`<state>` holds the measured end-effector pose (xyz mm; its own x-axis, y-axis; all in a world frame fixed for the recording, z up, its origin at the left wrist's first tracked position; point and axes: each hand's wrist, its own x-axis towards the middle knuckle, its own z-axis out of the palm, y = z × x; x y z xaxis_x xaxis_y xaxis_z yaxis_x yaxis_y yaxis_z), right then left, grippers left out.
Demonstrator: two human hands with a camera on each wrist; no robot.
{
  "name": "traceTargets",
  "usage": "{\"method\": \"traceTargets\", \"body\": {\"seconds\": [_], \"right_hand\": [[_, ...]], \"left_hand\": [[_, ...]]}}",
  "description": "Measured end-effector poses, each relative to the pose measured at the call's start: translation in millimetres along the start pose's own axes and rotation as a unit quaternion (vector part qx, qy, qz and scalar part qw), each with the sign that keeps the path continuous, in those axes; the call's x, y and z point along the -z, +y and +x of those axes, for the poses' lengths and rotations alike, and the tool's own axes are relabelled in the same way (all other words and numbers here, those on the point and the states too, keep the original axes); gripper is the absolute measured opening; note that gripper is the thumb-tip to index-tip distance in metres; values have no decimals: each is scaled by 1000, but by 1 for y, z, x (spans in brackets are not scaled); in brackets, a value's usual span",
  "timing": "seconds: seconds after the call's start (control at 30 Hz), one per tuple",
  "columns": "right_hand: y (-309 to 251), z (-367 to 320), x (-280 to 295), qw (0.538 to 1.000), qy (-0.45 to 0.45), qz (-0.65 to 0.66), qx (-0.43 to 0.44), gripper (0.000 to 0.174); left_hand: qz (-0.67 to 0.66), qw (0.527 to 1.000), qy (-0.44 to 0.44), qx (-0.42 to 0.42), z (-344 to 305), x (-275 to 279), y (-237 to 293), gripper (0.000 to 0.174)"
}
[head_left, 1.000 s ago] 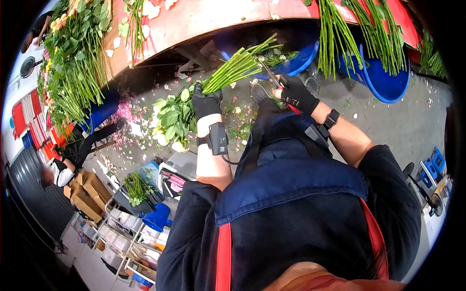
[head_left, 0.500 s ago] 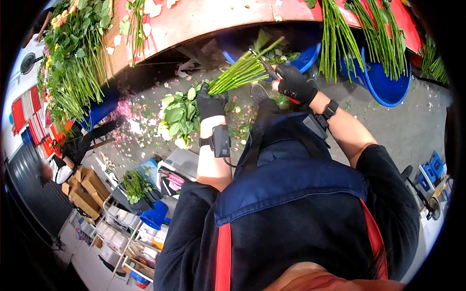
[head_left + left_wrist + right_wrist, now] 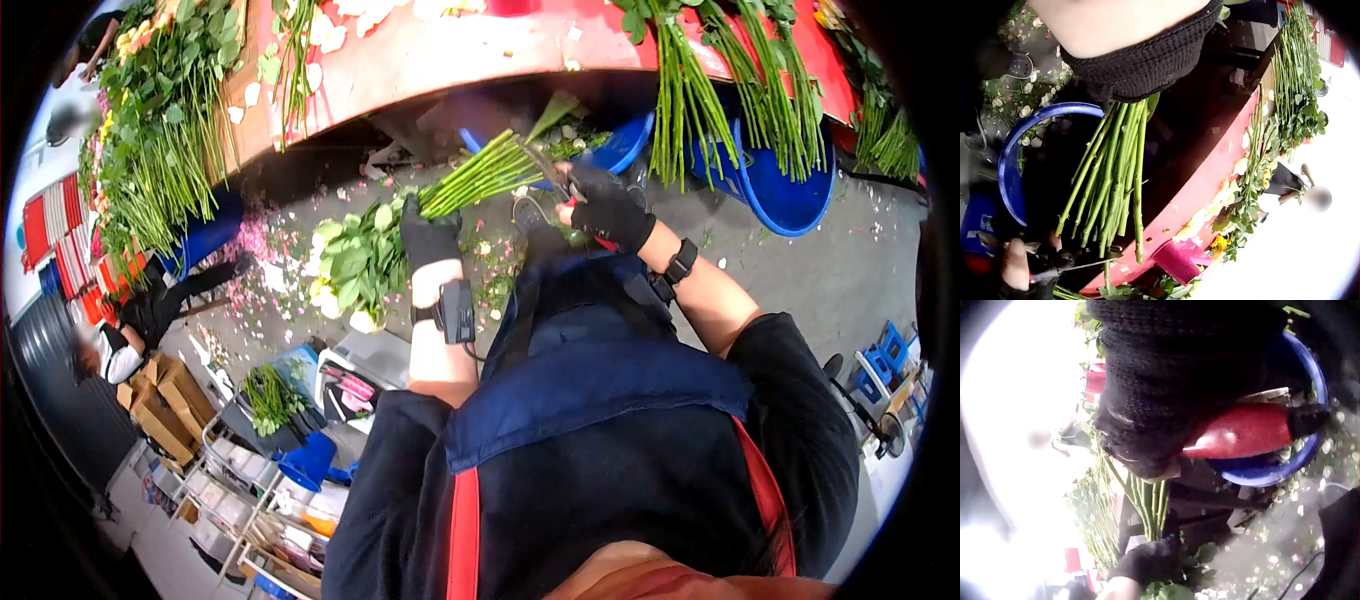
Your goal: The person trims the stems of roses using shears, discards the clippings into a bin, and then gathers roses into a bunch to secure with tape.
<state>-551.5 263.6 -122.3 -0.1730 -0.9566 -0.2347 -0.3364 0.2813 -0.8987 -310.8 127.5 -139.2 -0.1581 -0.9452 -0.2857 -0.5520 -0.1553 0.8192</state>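
My gloved left hand (image 3: 432,232) grips a bunch of green flower stems (image 3: 482,177). Their leaves and pale blooms (image 3: 350,262) hang out on the left of the hand. The cut ends fan toward the right over a blue bucket (image 3: 1005,164). In my gloved right hand (image 3: 612,208) are red-handled shears (image 3: 1244,432), gripped by the handle. Their blades (image 3: 1088,265) lie right at the stem ends in the left wrist view. A blurred green piece (image 3: 553,114) shows in the air above the bucket, just beyond the blades.
A red-topped table (image 3: 460,50) curves along the far side, with rose bunches (image 3: 690,110) hanging over its edge. Another blue bucket (image 3: 790,190) stands at right. Petals and leaves litter the grey floor (image 3: 290,290). A person (image 3: 125,340) sits at left near cardboard boxes (image 3: 165,400).
A blurred green piece shows near the stem ends in the last two frames. Both hands stay close together, with the bunch and shears shifting slightly. The head view has tilted a little.
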Motion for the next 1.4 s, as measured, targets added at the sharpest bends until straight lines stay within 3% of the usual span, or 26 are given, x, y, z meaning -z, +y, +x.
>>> {"method": "traceTargets", "body": {"seconds": [0.07,0.1,0.13,0.17,0.23,0.27,0.3,0.37,0.4,0.43,0.5,0.57,0.63,0.7,0.73,0.77,0.87,0.9,0.97,1.03,1.07,1.13,1.17,1.27,1.37,1.4], "right_hand": [[-2,-12,2,1000,-3,-16,14,44],[-6,-22,10,999,3,-33,19,47],[-24,-31,25,1000,-16,-8,16,45],[-49,-40,42,999,-34,16,14,44],[-94,-59,72,1000,11,11,26,44],[-117,-66,88,999,8,46,5,46],[-136,-70,102,996,2,84,-14,48],[-157,-69,111,981,125,-24,148,47],[-164,-69,121,953,181,-79,228,47],[-169,-71,133,960,140,-137,199,53],[-159,-65,145,922,194,-258,216,53],[-141,-68,167,902,256,-284,203,52],[-102,-75,194,942,251,-184,125,49],[-80,-89,233,910,339,-183,155,47],[-66,-99,257,919,352,-117,130,44],[-50,-107,281,925,362,-49,103,41],[-14,-126,365,907,406,-73,83,38],[6,-127,391,893,429,-113,79,38],[34,-128,439,889,442,-105,65,43],[68,-117,475,880,461,-86,70,46],[81,-111,490,876,464,-119,54,46],[107,-98,514,872,464,-155,22,46],[127,-90,521,872,468,-143,14,45],[177,-66,526,877,471,-89,-31,44],[204,-55,520,881,469,-30,-50,44],[220,-52,518,882,468,-14,-45,47]], "left_hand": [[116,991,-1,-71,-5,8,10,37],[37,999,-24,17,-20,12,56,44],[15,999,-28,-41,-13,18,11,46],[-168,983,-68,32,-15,20,23,42],[-538,816,-53,206,-19,25,48,42],[-501,849,-18,165,-29,21,66,40],[-620,757,-117,173,-16,22,51,36],[-660,724,-160,122,-27,0,101,38],[-590,790,-120,116,-38,-19,134,36],[-511,851,-119,11,-53,-41,168,36],[-497,842,-210,8,-67,-70,216,37],[-481,831,-279,1,-74,-107,256,35],[-435,839,-319,-75,-65,-160,270,31],[-420,819,-375,-110,-74,-208,304,26],[-381,813,-418,-141,-80,-227,327,24],[-446,747,-478,-116,-80,-254,339,22],[-280,786,-551,-20,-75,-315,386,27],[-309,784,-538,-37,-70,-354,382,30],[-303,831,-465,4,-65,-408,391,46],[-76,893,-422,-136,-47,-464,394,59],[-64,913,-371,-160,-38,-502,387,65],[121,934,-274,-194,-34,-546,397,82],[142,935,-260,-194,-39,-546,410,84],[168,961,-183,-121,-27,-569,404,69],[120,971,-203,-46,-7,-576,389,60],[98,969,-220,-52,4,-573,384,43]]}}
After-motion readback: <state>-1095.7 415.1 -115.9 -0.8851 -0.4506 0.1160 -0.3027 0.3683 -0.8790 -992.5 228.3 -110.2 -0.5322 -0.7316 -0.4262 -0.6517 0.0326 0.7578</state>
